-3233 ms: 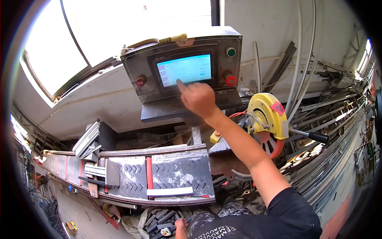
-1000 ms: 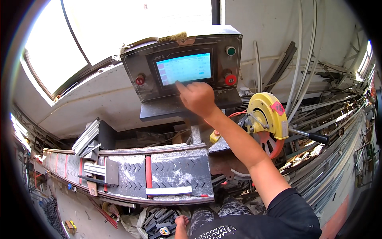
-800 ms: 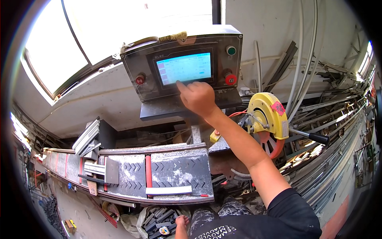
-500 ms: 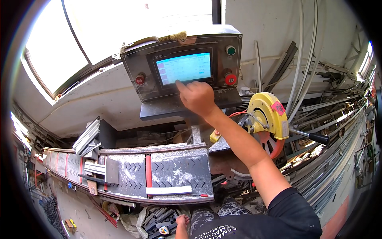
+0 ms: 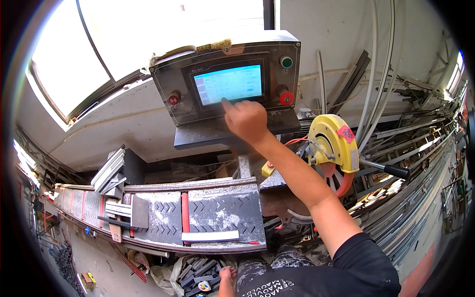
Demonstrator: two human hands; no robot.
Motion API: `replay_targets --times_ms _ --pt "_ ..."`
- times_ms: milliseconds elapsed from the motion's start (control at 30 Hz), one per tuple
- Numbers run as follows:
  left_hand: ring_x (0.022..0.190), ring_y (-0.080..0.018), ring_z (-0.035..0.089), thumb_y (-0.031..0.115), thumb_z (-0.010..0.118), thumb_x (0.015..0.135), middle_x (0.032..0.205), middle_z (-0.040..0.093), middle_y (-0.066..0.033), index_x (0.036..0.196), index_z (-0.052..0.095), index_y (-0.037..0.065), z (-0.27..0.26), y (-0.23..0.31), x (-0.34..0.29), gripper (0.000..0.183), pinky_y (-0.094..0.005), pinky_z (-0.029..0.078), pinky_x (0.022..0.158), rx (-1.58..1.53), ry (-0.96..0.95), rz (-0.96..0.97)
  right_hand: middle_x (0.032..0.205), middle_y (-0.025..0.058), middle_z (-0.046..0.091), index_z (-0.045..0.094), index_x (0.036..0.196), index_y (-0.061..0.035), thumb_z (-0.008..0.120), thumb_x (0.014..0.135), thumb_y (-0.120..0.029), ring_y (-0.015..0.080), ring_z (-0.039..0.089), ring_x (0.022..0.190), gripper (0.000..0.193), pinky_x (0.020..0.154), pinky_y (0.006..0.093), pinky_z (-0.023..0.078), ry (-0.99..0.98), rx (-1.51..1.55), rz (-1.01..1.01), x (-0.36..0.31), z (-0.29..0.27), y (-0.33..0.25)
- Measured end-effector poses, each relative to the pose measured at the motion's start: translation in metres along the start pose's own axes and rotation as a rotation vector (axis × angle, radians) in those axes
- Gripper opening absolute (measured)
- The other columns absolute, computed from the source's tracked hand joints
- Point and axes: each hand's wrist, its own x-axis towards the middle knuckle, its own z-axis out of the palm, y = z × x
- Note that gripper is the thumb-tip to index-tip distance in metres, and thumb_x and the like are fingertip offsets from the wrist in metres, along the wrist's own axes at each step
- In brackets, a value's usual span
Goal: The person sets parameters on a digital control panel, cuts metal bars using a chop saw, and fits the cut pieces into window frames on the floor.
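My right hand (image 5: 246, 120) reaches up to a control panel (image 5: 163, 79) with a lit touch screen (image 5: 228, 85). Its index finger points out at the screen's lower edge; the other fingers are curled in, holding nothing. Whether the fingertip touches the glass I cannot tell. Low in the picture, beside my leg, my left hand (image 5: 228, 272) hangs with its fingers loosely curled, nothing visible in it. Nearest to it is a pale sack (image 5: 176, 273) filled with short profile offcuts (image 5: 198, 272). On the panel sit red knobs (image 5: 286, 98) and a green button (image 5: 286, 62).
Right of the panel stands a yellow saw guard (image 5: 332, 141) with a black-gripped lever (image 5: 396, 172). A long dusty feed table (image 5: 222, 213) runs left, bearing a short light profile (image 5: 210, 236) and a stop block (image 5: 139, 213). Long metal profiles (image 5: 410, 213) are heaped at right.
My right index finger has shifted slightly right and up along the lower edge of the screen. My left hand has hardly moved.
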Motion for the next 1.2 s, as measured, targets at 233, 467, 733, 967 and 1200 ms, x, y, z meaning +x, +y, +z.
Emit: replay_targets --times_ms 233,467,733,967,1200 --pt "0.061 -0.0188 0.065 0.015 0.054 0.094 0.080 0.066 -0.0076 0.096 0.057 0.007 0.002 0.007 -0.008 0.008 -0.0285 0.050 0.045 -0.010 0.008 -0.001 0.053 0.0005 0.050 0.073 0.093 -0.0063 0.070 0.068 -0.012 0.0173 0.053 0.050 0.026 0.047 0.0308 0.043 -0.022 0.018 -0.033 0.003 -0.008 0.001" --pt "0.065 -0.0226 0.066 0.013 0.055 0.091 0.083 0.066 -0.0099 0.100 0.057 0.005 -0.009 0.007 -0.005 0.012 -0.0330 0.053 0.049 -0.001 0.025 -0.013 0.057 0.0005 0.049 0.072 0.102 -0.0074 0.068 0.065 -0.009 0.0178 0.052 0.053 0.037 0.049 0.0322 0.042 -0.136 -0.010 -0.184 -0.020 -0.048 0.048" --pt "0.058 -0.0201 0.063 0.013 0.055 0.090 0.076 0.064 -0.0079 0.094 0.057 0.006 -0.031 -0.021 0.043 0.008 -0.0322 0.051 0.046 -0.017 -0.157 -0.113 0.057 0.0001 0.048 0.070 0.111 -0.0090 0.067 0.068 -0.010 0.0177 0.051 0.053 0.043 0.048 0.0315 0.042 -0.185 -0.106 -0.116 -0.011 -0.039 0.036" --pt "0.058 -0.0173 0.062 0.014 0.053 0.094 0.077 0.065 -0.0062 0.095 0.058 0.007 0.032 0.047 -0.003 0.008 -0.0274 0.050 0.045 0.077 -0.091 0.013 0.056 0.0013 0.051 0.071 0.105 -0.0054 0.068 0.068 -0.010 0.0180 0.052 0.051 0.037 0.047 0.0316 0.042 -0.100 -0.092 -0.117 -0.018 -0.041 0.050" --pt "0.064 -0.0175 0.065 0.016 0.056 0.094 0.084 0.067 -0.0084 0.102 0.058 0.006 0.034 0.047 -0.002 0.013 -0.0275 0.054 0.051 0.121 -0.057 0.061 0.058 0.0019 0.054 0.071 0.099 -0.0038 0.068 0.067 -0.010 0.0182 0.054 0.052 0.032 0.047 0.0313 0.042 -0.097 -0.121 -0.066 -0.016 -0.043 0.043"
